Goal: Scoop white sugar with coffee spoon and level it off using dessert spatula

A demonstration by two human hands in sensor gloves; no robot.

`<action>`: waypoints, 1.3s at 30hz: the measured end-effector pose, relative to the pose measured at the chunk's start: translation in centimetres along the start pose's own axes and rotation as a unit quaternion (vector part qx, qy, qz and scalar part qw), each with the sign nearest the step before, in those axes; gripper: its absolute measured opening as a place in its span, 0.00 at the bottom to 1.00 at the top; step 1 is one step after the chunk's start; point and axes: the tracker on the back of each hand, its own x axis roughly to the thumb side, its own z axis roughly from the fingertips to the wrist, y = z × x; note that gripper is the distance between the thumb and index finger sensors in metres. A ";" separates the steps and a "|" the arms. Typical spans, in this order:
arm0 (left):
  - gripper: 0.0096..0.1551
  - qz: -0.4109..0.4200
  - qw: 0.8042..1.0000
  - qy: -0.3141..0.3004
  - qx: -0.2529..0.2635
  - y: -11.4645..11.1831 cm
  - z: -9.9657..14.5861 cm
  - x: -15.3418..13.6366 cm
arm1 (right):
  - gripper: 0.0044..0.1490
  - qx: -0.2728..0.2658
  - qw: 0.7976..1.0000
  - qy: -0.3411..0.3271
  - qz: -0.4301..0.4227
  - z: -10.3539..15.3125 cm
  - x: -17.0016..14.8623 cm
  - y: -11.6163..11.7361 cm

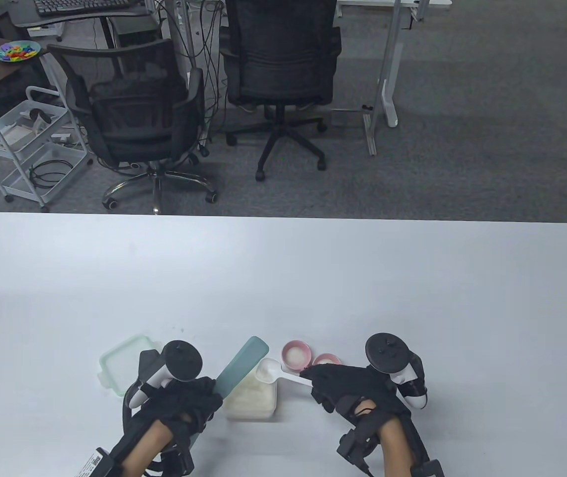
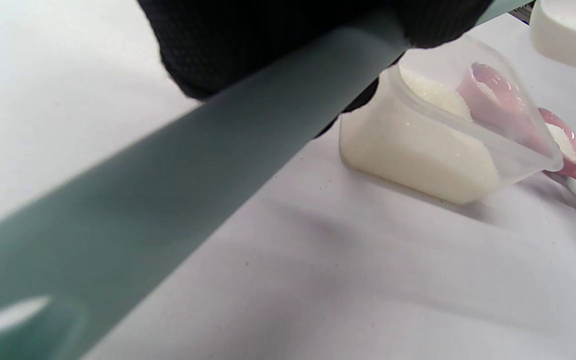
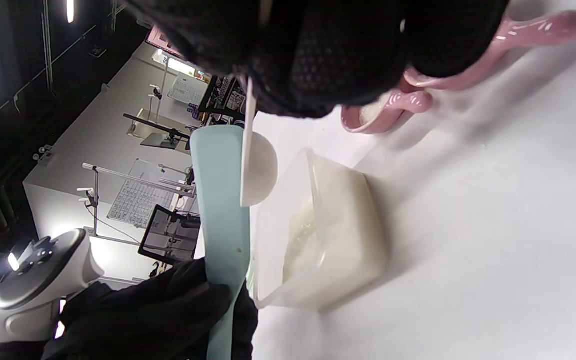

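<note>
Left hand grips the spatula by its handle, blade angling up and away to the right. Right hand pinches the spoon by its handle, bowl pointing left, over the far edge of the sugar tub that sits between the two hands. Blade edge and spoon bowl are just beside each other, long axes crossing. That gap is what levelling turns on, I'd say. Two pink scoops crowd the space just beyond the right hand; a lid lies beyond the left. Open table further out.
</note>
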 end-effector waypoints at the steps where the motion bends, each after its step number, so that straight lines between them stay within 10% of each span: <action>1: 0.26 -0.003 1.000 0.001 0.001 0.0 0.0 0.0 | 0.31 0.001 1.000 0.000 0.001 0.0 0.0 0.0; 5: 0.26 -0.015 1.000 0.009 0.023 0.2 0.2 0.0 | 0.31 0.000 1.000 0.001 0.004 0.0 0.0 0.0; 11: 0.26 -0.171 0.959 0.081 0.212 1.4 2.3 1.2 | 0.31 -0.016 0.999 0.011 0.026 0.1 0.0 -0.2; 20: 0.26 -0.120 0.968 0.038 0.216 1.6 2.8 1.2 | 0.31 -0.013 1.000 0.008 0.020 0.1 -0.1 -0.2; 23: 0.27 -0.206 0.963 0.093 0.146 0.0 1.2 1.5 | 0.31 -0.014 1.000 0.011 0.023 0.1 -0.1 -0.2; 27: 0.26 -0.176 0.955 0.052 0.234 0.4 1.8 1.9 | 0.31 -0.013 1.000 0.006 0.015 0.2 -0.1 -0.3; 39: 0.26 -0.203 0.956 0.079 0.197 0.2 1.6 1.8 | 0.31 -0.012 1.000 0.001 0.014 0.2 0.1 -0.2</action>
